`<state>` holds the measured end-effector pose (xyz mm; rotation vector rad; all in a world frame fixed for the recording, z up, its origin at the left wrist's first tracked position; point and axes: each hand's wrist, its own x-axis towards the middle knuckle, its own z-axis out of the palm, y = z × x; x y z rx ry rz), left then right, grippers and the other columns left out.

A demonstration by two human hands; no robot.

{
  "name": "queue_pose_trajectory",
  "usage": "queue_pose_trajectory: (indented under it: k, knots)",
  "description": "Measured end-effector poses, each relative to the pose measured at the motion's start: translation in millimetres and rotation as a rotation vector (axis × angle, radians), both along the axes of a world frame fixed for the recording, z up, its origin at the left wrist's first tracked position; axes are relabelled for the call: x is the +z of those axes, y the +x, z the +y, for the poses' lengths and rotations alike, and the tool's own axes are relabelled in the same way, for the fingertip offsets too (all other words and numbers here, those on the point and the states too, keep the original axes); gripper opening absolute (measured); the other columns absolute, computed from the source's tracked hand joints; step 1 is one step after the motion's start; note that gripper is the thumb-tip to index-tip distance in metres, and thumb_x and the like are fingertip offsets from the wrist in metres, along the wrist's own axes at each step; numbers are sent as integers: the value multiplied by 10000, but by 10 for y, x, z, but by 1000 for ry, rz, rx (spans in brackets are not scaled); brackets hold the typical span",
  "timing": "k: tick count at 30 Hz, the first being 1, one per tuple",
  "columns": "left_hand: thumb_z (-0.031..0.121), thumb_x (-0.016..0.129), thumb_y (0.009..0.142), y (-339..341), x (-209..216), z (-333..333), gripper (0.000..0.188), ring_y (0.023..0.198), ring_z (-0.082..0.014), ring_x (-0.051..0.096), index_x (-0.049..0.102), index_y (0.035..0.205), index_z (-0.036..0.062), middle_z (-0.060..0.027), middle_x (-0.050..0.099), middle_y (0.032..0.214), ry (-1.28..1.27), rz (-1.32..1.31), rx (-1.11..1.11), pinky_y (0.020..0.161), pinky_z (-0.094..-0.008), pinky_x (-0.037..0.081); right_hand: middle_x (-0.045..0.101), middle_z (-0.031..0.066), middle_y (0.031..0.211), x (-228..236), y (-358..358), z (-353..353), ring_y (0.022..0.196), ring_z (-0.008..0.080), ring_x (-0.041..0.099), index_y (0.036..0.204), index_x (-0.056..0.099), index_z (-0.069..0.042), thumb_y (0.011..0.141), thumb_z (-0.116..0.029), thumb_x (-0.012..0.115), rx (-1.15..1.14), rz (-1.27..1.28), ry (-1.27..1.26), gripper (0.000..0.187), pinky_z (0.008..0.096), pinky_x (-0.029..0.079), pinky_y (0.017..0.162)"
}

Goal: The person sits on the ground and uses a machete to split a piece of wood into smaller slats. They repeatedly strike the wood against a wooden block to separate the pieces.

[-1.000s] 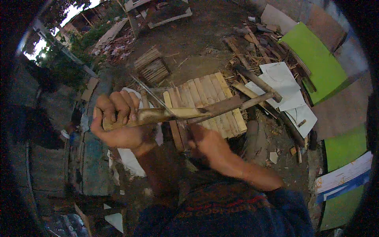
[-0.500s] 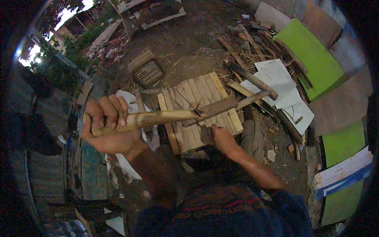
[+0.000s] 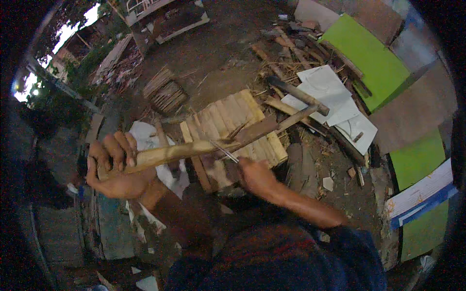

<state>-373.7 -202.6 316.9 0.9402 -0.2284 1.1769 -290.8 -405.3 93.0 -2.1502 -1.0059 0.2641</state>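
Gripping the stick [image 3: 167, 153] from nine o'clock are your left fingers [image 3: 112, 150]; your right fingers [image 3: 249, 168] are closed around a thin blade [image 3: 224, 151]. Pale length seems shaved, darker end [image 3: 261, 128] toward two o'clock seems left.

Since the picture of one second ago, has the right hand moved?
Yes, to the right: judged against the slatted wooden platform, the right hand is now closer to its near right corner.
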Motion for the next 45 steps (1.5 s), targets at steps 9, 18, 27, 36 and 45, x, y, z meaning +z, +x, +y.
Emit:
queue_pose_trajectory:
  k: [9,18,27,36,45]
  knots:
    - [346,437,981,-15,-41,32,320,489,-124,339,397,720,165,4,348,544,111,-37,-168,501,-276,320,664,265,815,-391,-36,-125,828,481,669,982,619,54,873,-160,667,-39,-14,5,245,531,552,725]
    - [304,487,949,-530,-594,835,307,483,-130,342,392,687,176,12,343,557,-79,-186,96,500,-305,307,702,132,831,-873,368,-405,707,218,675,997,683,39,1006,-277,608,-205,649,250,325,364,506,605]
    - [261,561,926,-646,-2139,1147,205,595,-157,474,479,778,147,1,473,677,419,-243,-65,626,-326,402,679,59,867,-335,470,102,680,170,635,1040,664,-24,955,-476,675,-629,1131,1098,460,329,523,655]
    - [293,626,998,-907,-2320,712,406,1045,-233,623,549,1288,19,-130,610,1223,141,856,184,931,-373,497,689,90,808,545,875,-507,746,172,679,908,684,14,889,-282,781,-445,533,986,312,327,558,691]
    - [164,741,878,647,-556,-1095,501,1110,-241,641,576,1338,53,-142,661,1225,906,610,212,960,-381,508,702,123,813,686,494,-208,745,198,666,1034,679,28,817,-271,819,-131,-128,597,395,395,530,691]
